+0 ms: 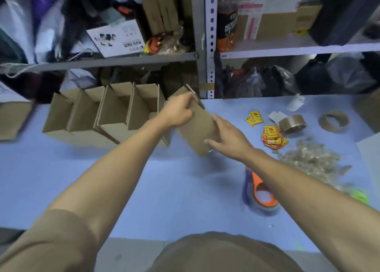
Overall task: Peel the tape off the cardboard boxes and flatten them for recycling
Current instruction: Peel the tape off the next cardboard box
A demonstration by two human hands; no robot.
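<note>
A small brown cardboard box [199, 128] is held tilted above the blue table [102, 179], near its middle. My left hand [178, 112] grips the box's upper far end, fingers curled over the edge. Against the box's lower right side presses my right hand [228, 137], fingers spread along the cardboard. To the left, a row of several open cardboard boxes [102, 115] stands side by side on the table with flaps up. Whether tape remains on the held box cannot be seen.
An orange and blue tape dispenser [260, 191] lies under my right forearm. Brown tape rolls [293, 125] [334, 120], yellow-red stickers [272, 137] and a heap of peeled tape scraps [312, 160] fill the right side. Cluttered metal shelves [205, 56] rise behind the table.
</note>
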